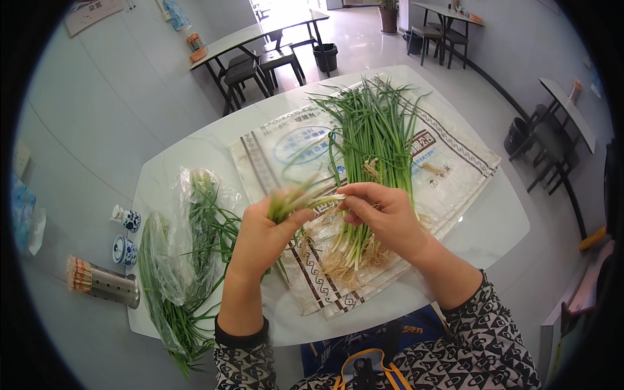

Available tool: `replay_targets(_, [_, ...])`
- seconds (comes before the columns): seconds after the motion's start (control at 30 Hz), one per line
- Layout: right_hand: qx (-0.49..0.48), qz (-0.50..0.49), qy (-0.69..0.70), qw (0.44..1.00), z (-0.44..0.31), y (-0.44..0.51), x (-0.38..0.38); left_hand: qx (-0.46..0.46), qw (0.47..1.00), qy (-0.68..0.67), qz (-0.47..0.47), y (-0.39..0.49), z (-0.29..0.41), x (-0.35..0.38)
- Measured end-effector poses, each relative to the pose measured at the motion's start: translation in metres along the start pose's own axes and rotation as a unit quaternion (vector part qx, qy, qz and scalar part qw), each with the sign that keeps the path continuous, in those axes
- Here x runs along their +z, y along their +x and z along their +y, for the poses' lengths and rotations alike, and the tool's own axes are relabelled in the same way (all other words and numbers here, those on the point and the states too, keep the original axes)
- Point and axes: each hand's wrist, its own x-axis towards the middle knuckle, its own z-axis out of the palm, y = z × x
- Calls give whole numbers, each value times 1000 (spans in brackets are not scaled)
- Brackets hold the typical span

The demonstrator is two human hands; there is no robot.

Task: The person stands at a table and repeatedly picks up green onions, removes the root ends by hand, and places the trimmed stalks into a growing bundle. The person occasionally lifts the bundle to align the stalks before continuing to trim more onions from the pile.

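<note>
My left hand (265, 234) is closed around a few scallions (291, 197), whose green part is blurred. Their white ends reach across to my right hand (385, 214), where thumb and fingertips pinch the tip. Below and behind my hands, a large bunch of scallions (373, 141) lies with green tops pointing away from me and stringy roots (358, 265) towards me. The bunch rests on a flattened woven plastic sack (273, 156) with printed writing and brown borders. A loose root scrap (431, 168) lies on the sack, right of the bunch.
On the left of the white table (161, 165), more scallions lie in clear plastic bags (180, 263), overhanging the edge. Two blue-and-white ceramic jars (125, 249) and a metal chopstick holder (114, 283) stand beyond them. Other tables (258, 34), stools (241, 73) and a black bin (325, 57) are further off.
</note>
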Motion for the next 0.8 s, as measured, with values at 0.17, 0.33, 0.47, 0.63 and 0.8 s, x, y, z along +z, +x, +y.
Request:
replay_targets(0.17, [-122, 15, -186, 975, 8, 3, 2, 1, 1000, 28, -14, 1, -1, -2])
replay_targets(0.33, [-202, 35, -300, 932, 10, 3, 0, 9, 1000, 19, -12, 1, -1, 0])
replay_targets(0.47, [-213, 33, -317, 924, 10, 3, 0, -1, 1000, 19, -14, 0, -1, -1])
replay_targets(0.63, [-249, 27, -323, 913, 14, 5, 0, 23, 998, 50, -28, 0, -2, 2])
replay_targets(0.8, [-272, 85, -351, 892, 20, 7, 0, 45, 994, 93, -25, -1, -4, 8])
